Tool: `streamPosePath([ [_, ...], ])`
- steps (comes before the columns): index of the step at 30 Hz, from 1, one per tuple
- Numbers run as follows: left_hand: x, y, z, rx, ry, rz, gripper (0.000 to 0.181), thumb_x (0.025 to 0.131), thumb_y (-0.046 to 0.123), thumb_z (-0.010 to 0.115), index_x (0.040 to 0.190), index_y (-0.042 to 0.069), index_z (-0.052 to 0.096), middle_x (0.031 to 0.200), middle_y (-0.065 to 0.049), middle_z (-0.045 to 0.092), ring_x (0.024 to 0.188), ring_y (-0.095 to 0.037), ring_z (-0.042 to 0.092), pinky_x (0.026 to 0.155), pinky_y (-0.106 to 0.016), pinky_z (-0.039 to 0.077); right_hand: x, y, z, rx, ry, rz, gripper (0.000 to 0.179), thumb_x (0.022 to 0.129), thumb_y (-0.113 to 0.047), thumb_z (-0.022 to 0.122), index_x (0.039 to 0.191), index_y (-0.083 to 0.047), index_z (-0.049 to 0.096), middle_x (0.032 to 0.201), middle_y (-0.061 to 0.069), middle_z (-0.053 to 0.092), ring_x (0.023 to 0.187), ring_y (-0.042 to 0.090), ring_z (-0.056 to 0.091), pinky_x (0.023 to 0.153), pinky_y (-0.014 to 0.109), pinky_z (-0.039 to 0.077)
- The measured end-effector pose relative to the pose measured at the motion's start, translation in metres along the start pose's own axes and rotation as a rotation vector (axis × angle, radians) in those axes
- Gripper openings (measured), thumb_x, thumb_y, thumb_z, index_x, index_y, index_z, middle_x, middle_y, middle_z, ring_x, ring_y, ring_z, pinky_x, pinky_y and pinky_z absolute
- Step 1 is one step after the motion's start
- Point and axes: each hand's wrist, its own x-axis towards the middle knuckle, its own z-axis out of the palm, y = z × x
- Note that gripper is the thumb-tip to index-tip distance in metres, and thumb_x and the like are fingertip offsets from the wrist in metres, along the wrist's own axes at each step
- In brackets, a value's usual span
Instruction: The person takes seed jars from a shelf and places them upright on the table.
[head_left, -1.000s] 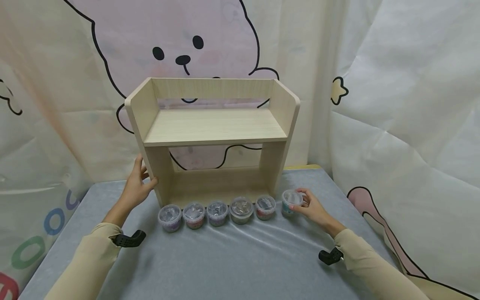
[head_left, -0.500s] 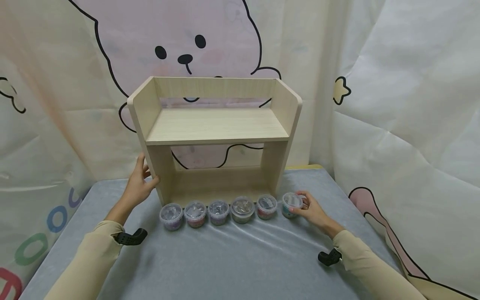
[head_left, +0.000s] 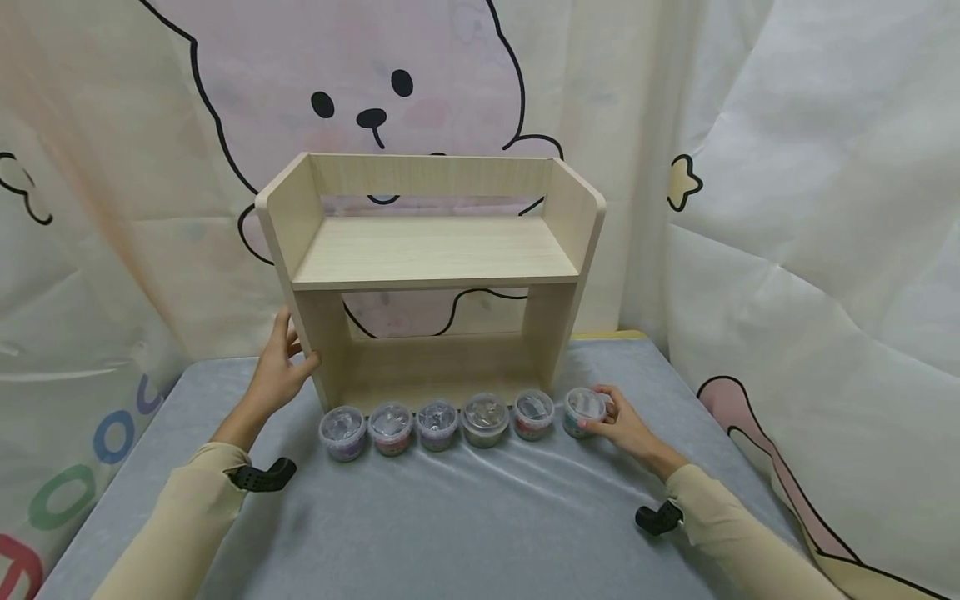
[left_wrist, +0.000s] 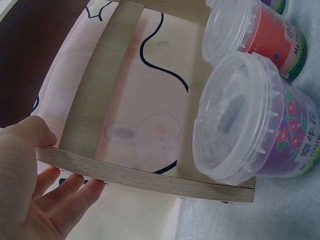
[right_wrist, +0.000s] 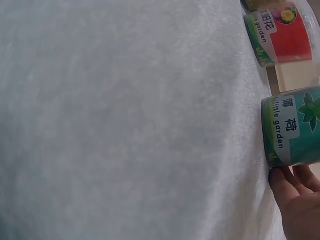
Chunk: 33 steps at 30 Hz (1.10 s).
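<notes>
A pale wooden two-tier shelf (head_left: 435, 250) stands on the table, tilted in the head view. My left hand (head_left: 273, 375) grips the front edge of its left side panel; in the left wrist view the thumb (left_wrist: 40, 132) and fingers lie on opposite sides of the panel. My right hand (head_left: 626, 425) holds a teal-labelled lidded plastic tub (head_left: 583, 408) by its right side, thumb in front. The tub's base appears to sit on the cloth in the right wrist view. Several similar lidded tubs, among them a purple-labelled tub (left_wrist: 295, 130), form a row before the shelf.
Grey-blue cloth (head_left: 450, 533) covers the table. A red-labelled tub (head_left: 533, 414) stands just left of the held one, with a small gap. Printed curtains (head_left: 810, 208) hang behind and at both sides.
</notes>
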Motion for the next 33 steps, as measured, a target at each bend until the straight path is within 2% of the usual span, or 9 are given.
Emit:
streamPosePath([
  [8, -0.003, 0.000, 0.004, -0.021, 0.017, 0.009, 0.092, 0.096, -0.001, 0.057, 0.163, 0.031, 0.003, 0.153, -0.039, 0.037, 0.130, -0.061, 0.049, 0.096, -0.073, 0.047, -0.001, 0.002, -0.001, 0.015, -0.019, -0.009, 0.071, 0.094, -0.012, 0.070, 0.148, -0.001, 0.025, 0.132, 0.032, 0.057, 0.099, 0.000, 0.062, 0.083, 0.017, 0.051],
  [12, -0.005, -0.001, 0.006, -0.009, 0.033, 0.016, 0.092, 0.097, 0.003, 0.057, 0.163, 0.034, 0.002, 0.154, -0.037, 0.037, 0.128, -0.061, 0.050, 0.096, -0.072, 0.047, -0.002, 0.003, -0.003, 0.009, -0.017, 0.007, 0.063, 0.100, -0.017, 0.063, 0.149, -0.001, 0.027, 0.139, 0.032, 0.052, 0.105, -0.003, 0.057, 0.088, 0.017, 0.050],
  [15, -0.007, -0.003, 0.008, -0.012, 0.041, 0.019, 0.092, 0.098, 0.006, 0.057, 0.162, 0.039, 0.000, 0.158, -0.034, 0.034, 0.130, -0.061, 0.049, 0.097, -0.073, 0.047, -0.002, 0.001, -0.004, 0.014, -0.002, 0.027, 0.057, 0.105, -0.024, 0.055, 0.150, -0.001, 0.030, 0.143, 0.032, 0.048, 0.110, 0.000, 0.055, 0.095, 0.023, 0.052],
  [20, -0.015, -0.003, 0.009, -0.022, 0.041, -0.004, 0.091, 0.101, 0.010, 0.056, 0.162, 0.040, -0.003, 0.157, -0.034, 0.035, 0.131, -0.060, 0.048, 0.097, -0.073, 0.046, -0.003, -0.003, -0.005, -0.009, 0.018, 0.028, 0.056, 0.108, -0.030, 0.048, 0.152, 0.001, 0.033, 0.149, 0.034, 0.042, 0.123, 0.016, 0.055, 0.103, 0.038, 0.053],
  [22, -0.020, -0.003, 0.009, -0.014, 0.039, -0.018, 0.089, 0.101, 0.011, 0.056, 0.163, 0.038, -0.003, 0.155, -0.036, 0.038, 0.131, -0.059, 0.049, 0.097, -0.072, 0.047, -0.003, -0.005, -0.007, -0.044, 0.049, 0.013, 0.056, 0.108, -0.030, 0.048, 0.151, 0.002, 0.035, 0.149, 0.034, 0.043, 0.123, 0.014, 0.055, 0.102, 0.036, 0.054],
  [25, -0.027, -0.002, 0.010, -0.016, 0.045, -0.029, 0.085, 0.102, 0.012, 0.055, 0.163, 0.035, 0.000, 0.154, -0.034, 0.040, 0.131, -0.057, 0.051, 0.095, -0.070, 0.050, -0.004, -0.009, -0.009, -0.087, 0.136, -0.032, 0.053, 0.107, -0.027, 0.051, 0.148, 0.005, 0.041, 0.146, 0.034, 0.048, 0.113, -0.001, 0.056, 0.094, 0.024, 0.055],
  [28, -0.032, 0.000, 0.011, -0.015, 0.072, -0.027, 0.082, 0.102, 0.013, 0.054, 0.163, 0.035, 0.003, 0.153, -0.033, 0.043, 0.129, -0.054, 0.054, 0.091, -0.068, 0.053, -0.004, -0.015, -0.011, -0.075, 0.224, -0.080, 0.048, 0.106, -0.022, 0.052, 0.143, 0.008, 0.045, 0.142, 0.035, 0.051, 0.102, -0.014, 0.055, 0.088, 0.014, 0.054],
  [31, -0.036, 0.001, 0.011, 0.004, 0.110, -0.029, 0.079, 0.102, 0.014, 0.054, 0.163, 0.035, 0.009, 0.150, -0.030, 0.048, 0.125, -0.049, 0.059, 0.088, -0.062, 0.056, -0.003, -0.021, -0.015, -0.058, 0.257, -0.106, 0.047, 0.107, -0.021, 0.052, 0.143, 0.008, 0.045, 0.141, 0.035, 0.051, 0.100, -0.018, 0.054, 0.086, 0.010, 0.052],
  [33, -0.038, 0.003, 0.011, 0.017, 0.132, -0.034, 0.076, 0.102, 0.013, 0.055, 0.162, 0.034, 0.013, 0.148, -0.028, 0.051, 0.123, -0.046, 0.062, 0.086, -0.053, 0.058, -0.003, -0.025, -0.017, -0.053, 0.264, -0.113, 0.047, 0.107, -0.022, 0.051, 0.143, 0.007, 0.044, 0.141, 0.033, 0.051, 0.101, -0.017, 0.054, 0.086, 0.009, 0.052],
])
